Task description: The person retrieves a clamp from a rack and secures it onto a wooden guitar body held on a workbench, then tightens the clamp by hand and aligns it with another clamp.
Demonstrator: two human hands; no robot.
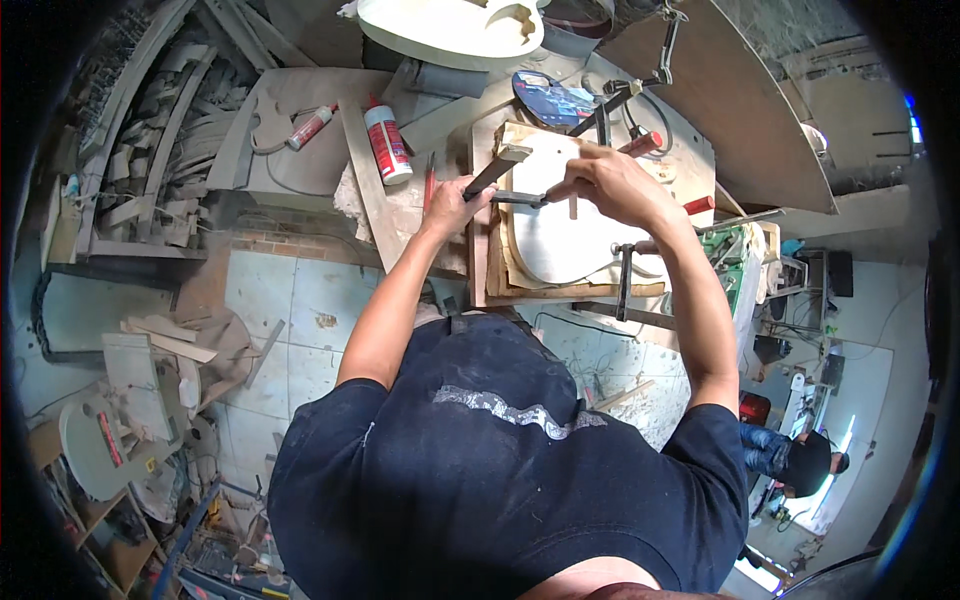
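Note:
A dark metal bar clamp point(492, 172) slants over the left edge of a pale, guitar-body-shaped board point(548, 245). My left hand point(457, 208) is closed round the clamp where its bar and arm meet. My right hand point(622, 188) reaches over the board, its fingers bent and pinched at the tip of the clamp's arm. Beneath the pale board lies a stack of rough wooden boards point(497, 255). A second clamp point(625, 283) grips the near edge of the stack, and another clamp with a red handle point(642, 144) sits at the far side.
Two red-and-white glue bottles point(387, 145) point(311, 128) lie left of the stack, beside a wooden strip point(367, 190). A carved pale body point(455, 30) rests at the far edge. Wood offcuts fill a rack point(150, 250) at left. A person point(806, 464) is at far right.

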